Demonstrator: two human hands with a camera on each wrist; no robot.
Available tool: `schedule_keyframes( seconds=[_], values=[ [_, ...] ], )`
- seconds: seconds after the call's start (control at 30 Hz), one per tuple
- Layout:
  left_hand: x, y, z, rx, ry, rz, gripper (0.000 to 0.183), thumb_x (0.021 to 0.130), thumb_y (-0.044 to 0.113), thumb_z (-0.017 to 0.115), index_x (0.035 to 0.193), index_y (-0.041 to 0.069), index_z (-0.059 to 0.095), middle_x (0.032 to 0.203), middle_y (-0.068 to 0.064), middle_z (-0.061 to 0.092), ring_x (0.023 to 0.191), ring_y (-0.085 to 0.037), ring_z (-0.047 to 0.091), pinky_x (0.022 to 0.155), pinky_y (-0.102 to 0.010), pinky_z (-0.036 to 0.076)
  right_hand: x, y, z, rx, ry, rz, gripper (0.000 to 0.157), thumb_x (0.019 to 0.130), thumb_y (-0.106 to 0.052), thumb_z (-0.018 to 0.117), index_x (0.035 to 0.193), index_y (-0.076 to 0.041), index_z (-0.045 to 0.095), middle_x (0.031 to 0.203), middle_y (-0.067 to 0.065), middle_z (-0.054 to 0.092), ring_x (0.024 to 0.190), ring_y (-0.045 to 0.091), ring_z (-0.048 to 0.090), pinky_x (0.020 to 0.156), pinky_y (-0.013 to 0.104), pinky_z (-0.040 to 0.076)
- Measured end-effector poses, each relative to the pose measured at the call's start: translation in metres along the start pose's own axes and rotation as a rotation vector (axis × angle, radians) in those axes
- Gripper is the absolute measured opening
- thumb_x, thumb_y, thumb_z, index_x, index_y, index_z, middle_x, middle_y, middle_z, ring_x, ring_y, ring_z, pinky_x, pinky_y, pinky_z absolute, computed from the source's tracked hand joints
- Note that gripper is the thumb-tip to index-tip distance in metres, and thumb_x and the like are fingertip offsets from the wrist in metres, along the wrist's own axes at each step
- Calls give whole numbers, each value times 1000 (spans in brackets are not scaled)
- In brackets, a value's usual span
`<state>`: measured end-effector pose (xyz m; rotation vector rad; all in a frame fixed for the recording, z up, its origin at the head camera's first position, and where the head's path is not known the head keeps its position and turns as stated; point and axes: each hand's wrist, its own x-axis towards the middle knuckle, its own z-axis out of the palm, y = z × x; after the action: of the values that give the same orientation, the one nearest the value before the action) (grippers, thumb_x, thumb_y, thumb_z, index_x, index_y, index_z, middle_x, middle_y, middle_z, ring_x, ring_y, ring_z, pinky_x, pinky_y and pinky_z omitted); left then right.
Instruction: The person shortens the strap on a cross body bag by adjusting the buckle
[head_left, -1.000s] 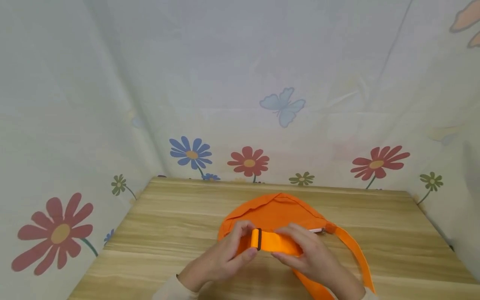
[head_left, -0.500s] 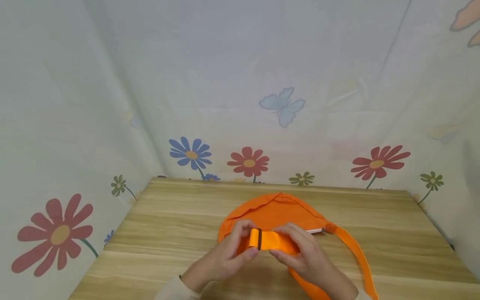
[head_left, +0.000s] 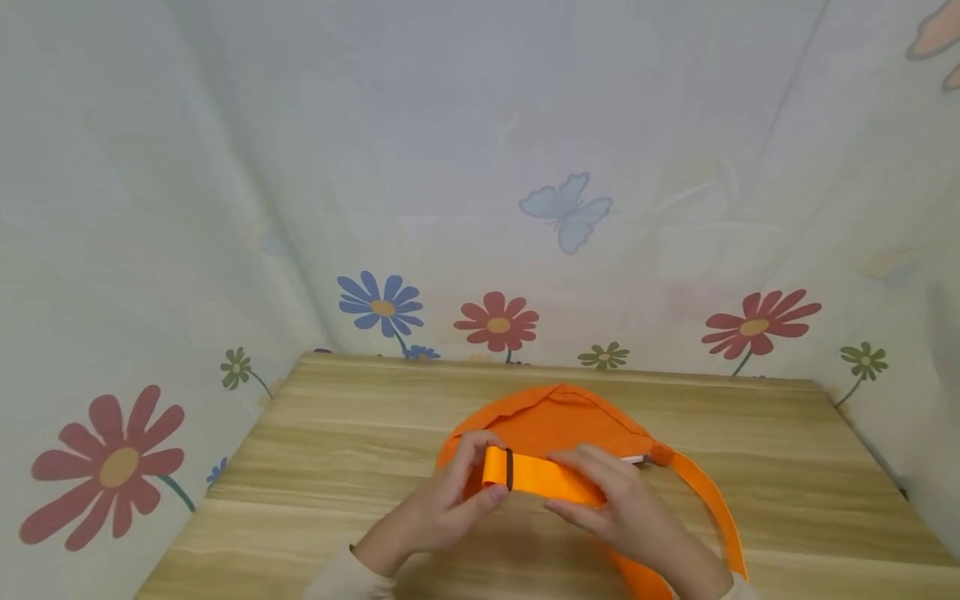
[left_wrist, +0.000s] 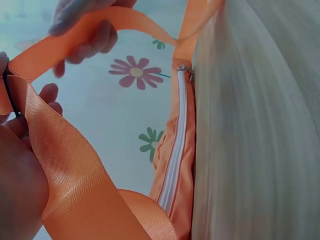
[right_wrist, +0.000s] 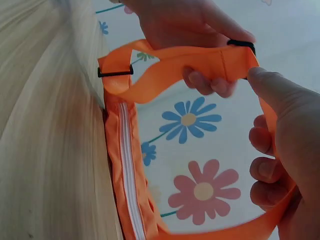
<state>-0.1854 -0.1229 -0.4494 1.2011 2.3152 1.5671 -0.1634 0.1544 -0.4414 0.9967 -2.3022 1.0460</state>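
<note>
An orange waist bag (head_left: 558,421) lies on the wooden table, its zip (left_wrist: 174,145) showing white in both wrist views. Above its near edge my left hand (head_left: 442,504) pinches the orange strap (head_left: 551,479) by a black slider buckle (head_left: 510,469), thumb below and fingers behind. The strap loops back through the buckle at this hand. To the right, my right hand (head_left: 626,504) grips the same strap between thumb and fingers, holding it raised. In the right wrist view a second black buckle (right_wrist: 116,73) sits where the strap joins the bag's end.
The rest of the strap (head_left: 708,496) curves from the bag's right end toward the table's near side. The wooden table (head_left: 322,450) is ringed by a pale curtain (head_left: 420,167) printed with flowers and a butterfly.
My left hand has moved a little left and up with the slider buckle. More strap now stretches between the two hands. The bag has stayed in place.
</note>
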Motion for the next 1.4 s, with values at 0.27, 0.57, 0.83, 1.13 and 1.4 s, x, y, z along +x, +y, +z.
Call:
schedule_keyframes(
  seconds=[0.27,0.57,0.83,1.13,1.4],
  values=[
    [0,1,-1,-41,1,0,46,111,22,60,147,16,32,114,-2,63,104,-11,65,100,-29,59,2,1,-3,70,25,-59,39,91,-20,89,126,-21,73,106,-8,68,85,2,58,69,19,55],
    [5,2,6,-51,-1,19,49,109,19,64,146,13,33,117,-4,59,100,-9,62,92,-27,59,5,-5,0,54,8,-39,35,93,-24,88,124,-21,73,105,-10,67,84,0,57,69,18,54],
    [10,-1,11,-3,-33,23,48,108,24,67,144,20,36,111,-3,64,95,-6,64,89,-27,60,9,-10,0,36,-26,-74,39,94,-29,86,129,-18,72,106,-9,66,82,0,55,68,16,53],
    [4,4,0,-43,17,19,45,107,21,67,143,18,39,112,0,58,99,-11,60,93,-27,57,0,-2,-11,7,-40,34,42,91,-26,90,129,-21,73,111,-12,69,87,0,57,72,20,55],
    [5,0,-1,-98,38,-66,54,107,29,70,147,17,37,120,-7,61,104,-14,63,97,-26,59,0,0,-13,34,-10,-10,37,92,-24,88,124,-21,73,104,-11,67,84,0,56,69,19,53]
  ],
)
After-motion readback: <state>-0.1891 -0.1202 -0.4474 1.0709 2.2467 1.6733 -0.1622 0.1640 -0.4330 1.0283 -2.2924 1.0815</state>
